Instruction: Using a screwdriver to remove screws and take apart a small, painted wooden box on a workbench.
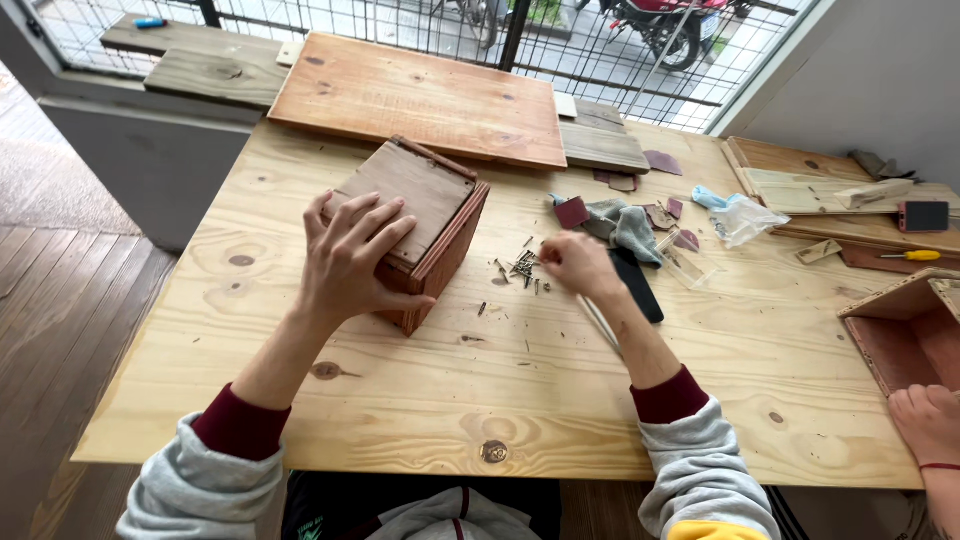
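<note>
Our left hand lies spread flat on the lid of the small wooden box, fingers splayed, pressing down so the box sits steady on the pale counter. Our right hand is curled, fingertips pinching at the loose heap of small nails just beside the box. The box is shut, so we cannot tell what is inside. At the right edge another person's hand rests by an open red-lined box, which looks empty. Beyond, boards lie stacked.
</note>
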